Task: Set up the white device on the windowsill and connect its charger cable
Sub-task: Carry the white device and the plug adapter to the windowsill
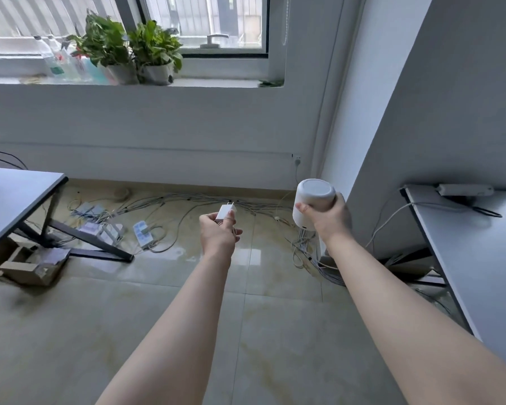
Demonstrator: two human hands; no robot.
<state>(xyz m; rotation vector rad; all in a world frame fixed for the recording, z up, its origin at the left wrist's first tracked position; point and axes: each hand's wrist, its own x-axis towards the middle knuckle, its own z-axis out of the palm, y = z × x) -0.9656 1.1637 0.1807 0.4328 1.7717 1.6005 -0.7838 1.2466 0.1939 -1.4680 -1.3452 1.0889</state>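
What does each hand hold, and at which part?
Left hand: the white charger plug, gripped at its lower end. Right hand: the white device, gripped around its middle.

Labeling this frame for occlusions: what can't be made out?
- Head view: the charger cable, bunched inside the left hand; its length and plug end are hidden.
- White device: its port, covered by the right hand.
- Bottles on the windowsill: labels blurred.
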